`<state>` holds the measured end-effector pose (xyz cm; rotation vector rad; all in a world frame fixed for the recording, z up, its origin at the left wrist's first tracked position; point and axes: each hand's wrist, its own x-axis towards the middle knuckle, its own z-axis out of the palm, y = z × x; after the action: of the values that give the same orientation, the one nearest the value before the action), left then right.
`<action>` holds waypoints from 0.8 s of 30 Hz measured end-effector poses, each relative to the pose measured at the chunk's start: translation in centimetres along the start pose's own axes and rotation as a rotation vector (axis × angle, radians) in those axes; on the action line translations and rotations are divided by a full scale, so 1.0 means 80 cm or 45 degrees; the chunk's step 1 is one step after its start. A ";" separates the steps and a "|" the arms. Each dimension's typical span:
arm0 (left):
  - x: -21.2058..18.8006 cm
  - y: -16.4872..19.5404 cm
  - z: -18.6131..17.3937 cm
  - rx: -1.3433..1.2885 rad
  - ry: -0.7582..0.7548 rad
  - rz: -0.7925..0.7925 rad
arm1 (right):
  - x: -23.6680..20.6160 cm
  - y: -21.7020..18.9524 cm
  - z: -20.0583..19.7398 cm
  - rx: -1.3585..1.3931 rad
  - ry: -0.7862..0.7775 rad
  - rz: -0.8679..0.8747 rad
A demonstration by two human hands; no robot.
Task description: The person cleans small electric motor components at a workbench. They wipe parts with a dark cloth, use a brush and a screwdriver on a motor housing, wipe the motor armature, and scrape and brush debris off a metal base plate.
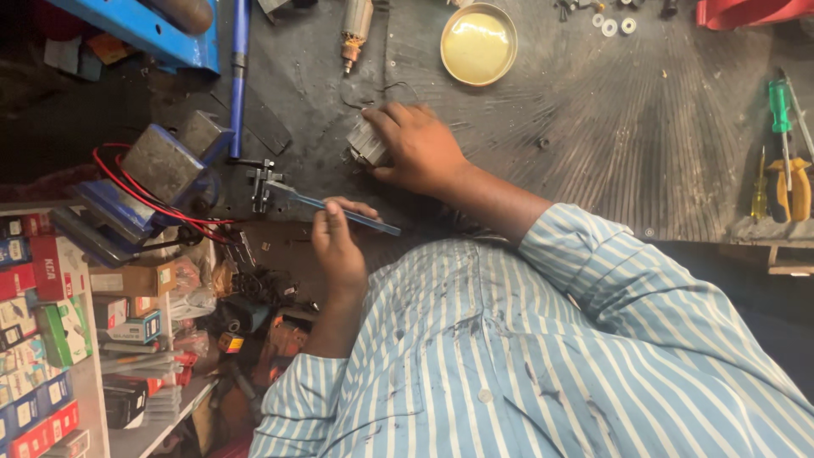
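Note:
My right hand [417, 148] rests on the dark rubber-matted bench [644, 127], its fingers closed around a small grey metal part [365, 146]. Closer to my chest, my left hand [337, 246] grips a slim blue-handled tool [352, 212]. The tool's black metal head [263, 182] points left toward the vise. The two hands are about a hand's width apart. My striped shirt fills the lower right.
A blue bench vise [157, 170] with red wires stands at left. A round brass dish [479, 42], a motor armature [356, 25] and washers [612, 24] lie at the top. Screwdrivers [780, 110] and yellow-handled pliers [797, 188] sit at right. Shelves of boxes [42, 339] are lower left.

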<state>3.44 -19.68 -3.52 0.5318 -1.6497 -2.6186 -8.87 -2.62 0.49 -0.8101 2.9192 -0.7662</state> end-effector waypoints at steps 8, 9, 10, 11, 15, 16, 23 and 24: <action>-0.004 0.004 0.028 0.245 -0.450 0.153 | -0.073 0.019 -0.036 -0.030 0.301 0.030; -0.003 0.005 0.032 0.278 -0.495 0.159 | -0.086 0.022 -0.046 -0.036 0.328 0.070; -0.002 0.007 0.036 0.364 -0.501 0.136 | -0.101 0.025 -0.057 -0.043 0.355 0.110; -0.001 0.009 0.041 0.449 -0.506 0.114 | -0.118 0.029 -0.068 -0.075 0.423 0.145; 0.010 0.026 0.070 0.889 -0.548 0.436 | -0.188 0.049 -0.113 -0.227 0.598 0.368; 0.015 0.031 0.080 0.922 -0.570 0.427 | -0.203 0.056 -0.122 -0.268 0.615 0.446; 0.033 0.040 0.162 1.151 -0.760 0.507 | -0.244 0.128 -0.144 -0.185 0.429 0.491; 0.032 0.037 0.173 1.176 -0.761 0.477 | -0.244 0.136 -0.141 -0.158 0.377 0.459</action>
<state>-3.45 -9.35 3.74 -0.6152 -2.7484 -1.7009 1.23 20.14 3.24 -0.1671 3.2590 -0.7303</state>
